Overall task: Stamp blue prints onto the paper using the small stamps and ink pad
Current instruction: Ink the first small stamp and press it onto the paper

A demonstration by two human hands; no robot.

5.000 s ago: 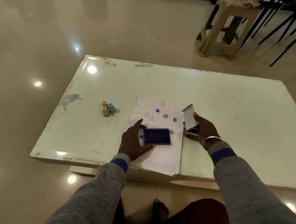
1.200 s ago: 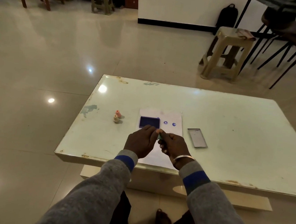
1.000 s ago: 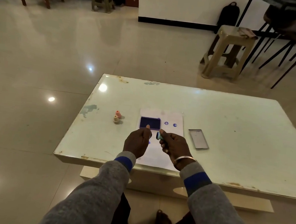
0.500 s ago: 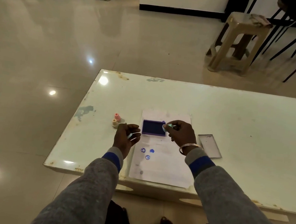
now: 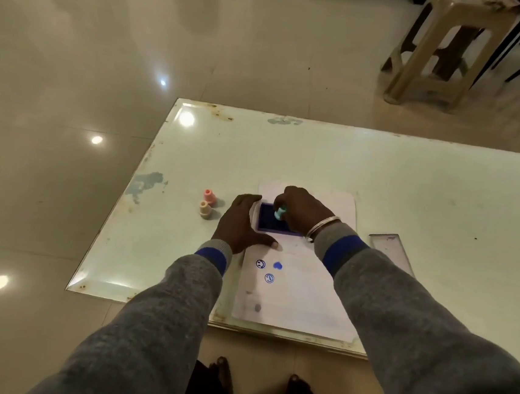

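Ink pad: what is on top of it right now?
The teal stamp, held in the right hand, is pressed onto the ink pad. Its stamping face is hidden. The left hand steadies the pad's left edge.

You held the teal stamp [image 5: 280,213] face-down on the open blue ink pad [image 5: 273,222], which lay on the white paper [image 5: 300,293]. Three blue prints [image 5: 269,270] marked the paper. Pink stamp [image 5: 209,196] and beige stamp [image 5: 205,209] stood upright just left.

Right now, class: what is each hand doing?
Left hand: open, resting flat beside the ink pad, holding nothing.
Right hand: closed on the teal stamp, pressing it onto the ink pad.
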